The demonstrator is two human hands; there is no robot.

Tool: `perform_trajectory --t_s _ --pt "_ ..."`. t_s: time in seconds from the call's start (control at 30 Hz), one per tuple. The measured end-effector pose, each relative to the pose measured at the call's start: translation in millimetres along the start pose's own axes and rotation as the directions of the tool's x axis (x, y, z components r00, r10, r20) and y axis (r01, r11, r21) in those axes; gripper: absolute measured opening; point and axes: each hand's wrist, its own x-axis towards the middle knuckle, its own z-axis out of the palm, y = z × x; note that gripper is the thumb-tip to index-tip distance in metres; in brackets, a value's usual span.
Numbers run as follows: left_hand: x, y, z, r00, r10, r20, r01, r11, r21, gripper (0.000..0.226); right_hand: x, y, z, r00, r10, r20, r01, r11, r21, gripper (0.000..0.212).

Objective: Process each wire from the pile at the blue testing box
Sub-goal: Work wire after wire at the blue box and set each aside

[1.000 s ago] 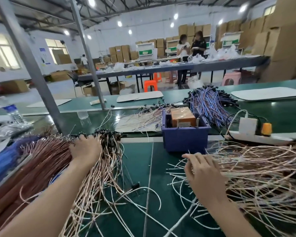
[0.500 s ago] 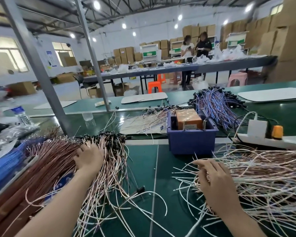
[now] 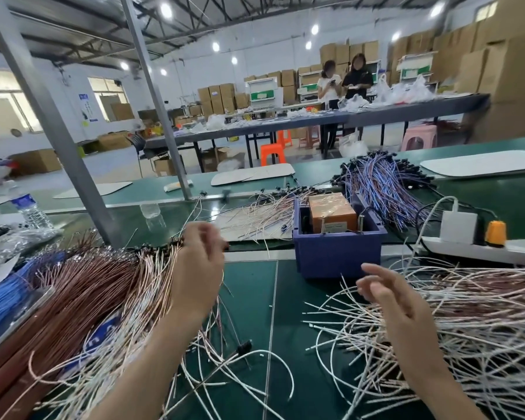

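The blue testing box [image 3: 337,253] stands mid-table with an orange block [image 3: 331,213] inside it. A thick pile of copper and pink wires [image 3: 103,292] with black ends lies to its left. My left hand [image 3: 199,268] is raised just above that pile's right edge, blurred, fingers pinched together, and a thin wire trails down from it. A tangled pile of white wires [image 3: 467,313] covers the right side. My right hand [image 3: 388,301] hovers over its left edge, fingers spread, holding nothing.
Behind the box lie a bundle of purple-blue wires [image 3: 382,183] and a thin scatter of pale wires [image 3: 261,213]. A white power strip [image 3: 473,247] with an orange plug sits right of the box. A slanted metal post [image 3: 58,131] and a water bottle [image 3: 31,207] stand at left.
My left hand lifted off the copper pile and moved right toward the box, fingers now pinched. My right hand rose off the white wires and opened.
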Motion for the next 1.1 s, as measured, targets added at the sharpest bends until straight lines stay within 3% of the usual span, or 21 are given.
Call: perform_trajectory --t_s 0.03,0.1,0.2,0.33,0.47,0.53,0.63,0.7,0.77,0.87,0.93,0.97,1.0,1.03,1.07,1.1 --pt "-14.5 17.7 11.4 0.989 0.121 0.089 -0.119 0.993 -0.019 0.01 5.6 -1.9 1.2 0.998 0.061 0.022 -0.064 0.99 0.125 0.029" --pt "-49.3 42.7 40.2 0.897 0.337 0.287 -0.349 0.937 -0.01 0.014 12.8 -7.5 1.4 0.971 0.229 0.077 -0.239 0.87 0.431 0.042" --pt "-93.1 54.2 83.6 0.731 0.448 0.515 -0.54 0.841 0.035 0.025 12.2 -7.5 -11.3 0.966 0.254 0.045 -0.232 0.784 0.575 0.049" --pt "-93.2 36.9 99.2 0.7 0.436 0.565 -0.603 0.785 0.141 0.037 12.1 0.7 -33.5 0.964 0.253 -0.085 -0.197 0.891 0.41 0.042" --pt "-67.0 21.6 91.5 0.643 0.589 0.489 -0.751 0.61 0.253 0.016 3.8 -6.8 -22.6 0.996 0.092 -0.002 -0.092 0.993 0.068 0.03" --pt "-52.6 22.3 87.1 0.631 0.635 0.446 -0.774 0.554 0.306 0.015 -2.2 -5.4 -14.6 0.996 0.02 0.089 -0.004 0.984 -0.177 0.027" --pt "-38.3 29.3 87.5 0.571 0.716 0.403 -0.82 0.476 0.317 0.016 -6.9 -0.4 -5.1 0.979 -0.035 0.202 0.116 0.909 -0.401 0.029" --pt "-37.4 38.2 89.7 0.535 0.75 0.389 -0.843 0.44 0.311 0.012 -8.1 -1.2 -1.8 0.979 -0.049 0.198 0.134 0.885 -0.446 0.026" --pt "-39.4 45.4 92.2 0.552 0.758 0.348 -0.828 0.448 0.337 0.011 -7.3 -2.4 -2.5 0.992 -0.052 0.117 0.096 0.905 -0.414 0.017" --pt "-53.8 52.2 97.9 0.675 0.725 0.139 -0.717 0.599 0.355 0.014 -5.7 -2.0 -4.5 0.998 -0.053 -0.017 0.044 0.935 -0.351 0.011" --pt "-70.2 56.2 101.1 0.786 0.618 -0.009 -0.602 0.769 0.218 0.009 -5.2 -1.3 -4.0 0.998 -0.022 -0.065 0.0 0.947 -0.32 0.012" --pt "-77.8 60.1 101.7 0.883 0.468 -0.034 -0.464 0.882 0.087 0.007 -5.1 -0.6 -3.5 0.997 -0.008 -0.074 -0.015 0.952 -0.307 0.013" --pt "-81.9 64.8 102.5 0.975 0.224 0.004 -0.223 0.971 -0.083 0.009 -5.5 -0.3 -3.0 0.997 0.001 -0.074 -0.024 0.952 -0.305 0.016" --pt "-81.0 69.2 104.0 0.991 -0.074 0.111 0.1 0.962 -0.253 0.014 -6.1 0.7 -2.7 0.998 0.006 -0.067 -0.027 0.949 -0.316 0.02" --pt "-76.4 71.4 106.2 0.906 -0.335 0.259 0.414 0.831 -0.372 0.018 -7.0 1.8 -2.7 0.998 0.008 -0.059 -0.028 0.943 -0.33 0.022" --pt "-70.3 71.8 107.8 0.771 -0.489 0.407 0.635 0.635 -0.44 0.02 -7.4 2.9 -2.5 0.999 0.01 -0.054 -0.028 0.938 -0.346 0.021"
